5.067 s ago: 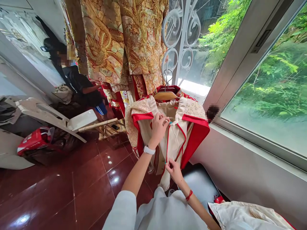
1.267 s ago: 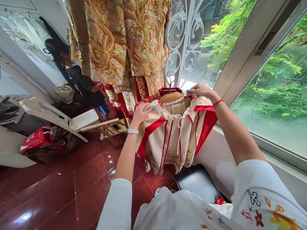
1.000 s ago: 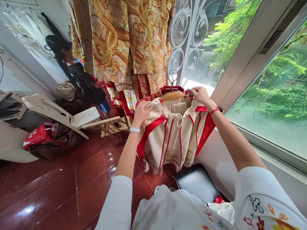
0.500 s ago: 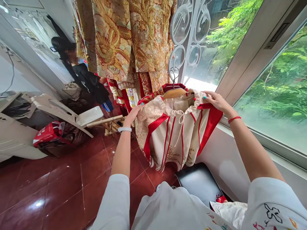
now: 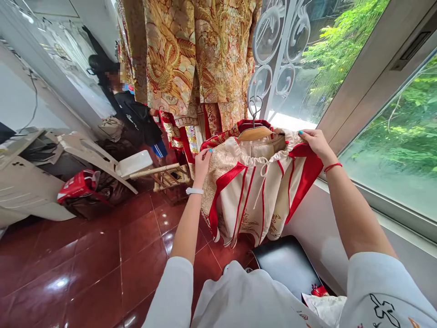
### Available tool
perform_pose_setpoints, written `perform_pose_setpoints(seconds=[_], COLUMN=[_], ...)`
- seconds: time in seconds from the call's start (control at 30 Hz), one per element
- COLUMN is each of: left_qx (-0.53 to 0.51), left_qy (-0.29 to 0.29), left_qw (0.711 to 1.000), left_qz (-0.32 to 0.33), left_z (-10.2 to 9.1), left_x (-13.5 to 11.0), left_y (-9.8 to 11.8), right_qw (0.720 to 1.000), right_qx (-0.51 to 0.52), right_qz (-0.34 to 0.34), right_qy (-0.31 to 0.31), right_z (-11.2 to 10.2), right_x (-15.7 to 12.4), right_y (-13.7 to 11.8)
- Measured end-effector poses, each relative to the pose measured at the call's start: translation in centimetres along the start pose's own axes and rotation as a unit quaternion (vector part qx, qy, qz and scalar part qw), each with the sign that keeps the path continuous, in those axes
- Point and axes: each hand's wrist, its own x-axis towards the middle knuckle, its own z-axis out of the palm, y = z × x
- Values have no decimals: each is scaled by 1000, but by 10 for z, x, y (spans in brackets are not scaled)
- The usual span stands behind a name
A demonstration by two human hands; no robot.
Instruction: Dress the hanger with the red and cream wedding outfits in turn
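Observation:
A cream and red embroidered garment (image 5: 254, 191) with a gathered drawstring edge hangs spread out in front of me. Its tied cord dangles at the middle. My left hand (image 5: 202, 165) pinches its left upper part, thumb and fingers closed on the cloth. On the other side, my right hand (image 5: 317, 145) grips the right upper edge between thumb and fingers. Between my hands, a wooden hanger (image 5: 254, 133) with a metal hook shows inside the gathered opening. Red cloth with a gold pattern (image 5: 221, 139) lies behind the garment, mostly covered by it.
Gold embroidered robes (image 5: 170, 59) hang behind. A black-seated chair (image 5: 287, 264) stands below the garment. The window (image 5: 396, 136) is at the right. A bamboo rack (image 5: 170, 177) and white folding chair (image 5: 134, 164) stand left, near a person in black (image 5: 136, 118).
The whole view has shifted slightly, so things appear farther right. My left hand has turned more upright with its fingers drawn together on the cloth. The right hand still holds its side.

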Motion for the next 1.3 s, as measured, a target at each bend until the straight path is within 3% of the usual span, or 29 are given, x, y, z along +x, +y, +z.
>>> perform_pose_setpoints(seconds=[0.17,0.23,0.3,0.37,0.4,0.5,0.57,0.67,0.93,1.07,1.17,1.23,1.3], left_qx=[63,43,-19,-136,-204,-345,-354,-304,-185,-129,-151,-206,-267], left_qy=[138,107,2,-52,-71,-125,-152,-165,-207,-112,-34,-45,-116], left_qw=[988,993,1000,987,966,867,839,844,802,855,924,946,934], left_qz=[23,22,20,-72,-143,-336,-385,-410,-528,-490,-350,-246,-206], left_z=[24,50,86,121,136,162,166,161,131,118,124,133,140], left_x=[-54,-90,-122,-141,-145,-141,-136,-145,-233,-245,-217,-192,-174], left_y=[11,15,18,21,22,20,12,-6,-50,-48,-28,-8,10], right_qw=[998,997,997,997,996,996,996,995,996,996,996,996,997], right_qx=[53,52,50,49,50,57,66,71,60,54,47,46,45], right_qz=[-7,-15,-16,-14,-13,-7,-3,-3,-6,-13,-12,-10,-8], right_qy=[37,49,57,64,67,67,63,68,70,75,78,77,69], right_z=[14,19,22,25,26,27,28,29,29,29,31,31,30], right_x=[-13,-18,-22,-25,-27,-33,-37,-41,-49,-55,-57,-57,-56], right_y=[-7,-10,-11,-12,-13,-15,-15,-14,-20,-23,-22,-21,-23])
